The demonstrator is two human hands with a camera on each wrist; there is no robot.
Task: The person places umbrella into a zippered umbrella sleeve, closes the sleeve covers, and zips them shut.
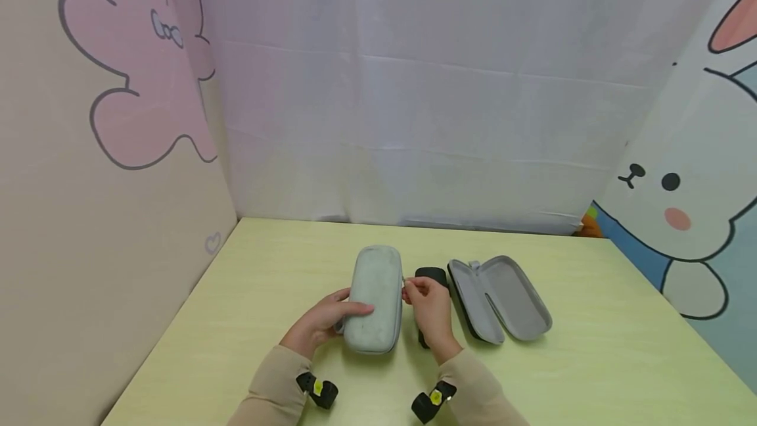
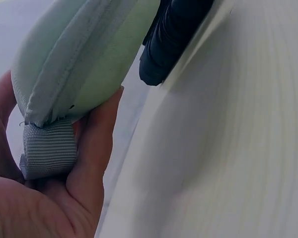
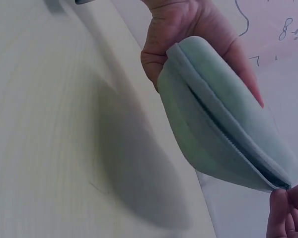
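A pale green zippered case is held up over the table, its long side towards the right hand. The left hand grips it from the left, thumb lying across the front and fingers behind. A grey webbing loop at the case's side sits within the left palm in the left wrist view. At the case's right edge, the right hand pinches the zipper pull between thumb and finger. In the right wrist view a narrow gap runs along the zipper, ending at the right fingertips.
Just behind the right hand lies a black rolled item resembling a folded umbrella. To its right, a second case lies spread apart with its grey lining upward. Fabric walls with cartoon prints border the pale yellow table.
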